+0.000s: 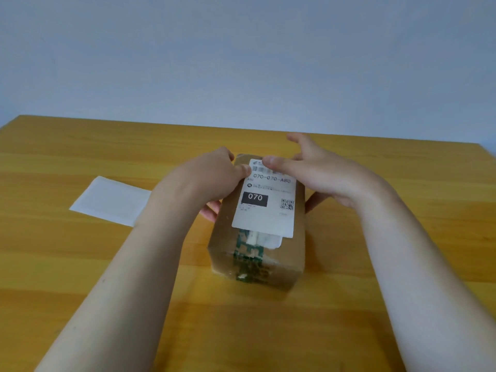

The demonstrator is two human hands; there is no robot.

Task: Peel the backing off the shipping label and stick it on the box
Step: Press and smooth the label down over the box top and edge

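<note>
Two forearms are seen, bare from elbow to wrist; no sleeve is worn in view. Left hand point(214, 178) and right hand point(316, 173) are ungloved. Fingernails are kept short. A few small marks are noted on the left forearm.

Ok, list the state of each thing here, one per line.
Shipping label: lying on the box top, backing off.
Box: closed, taped, standing on the table.
Backing sheet: lying flat on the table, left of the box.
Left hand: thumb pressing the label.
Right hand: thumb pressing the label.
</note>
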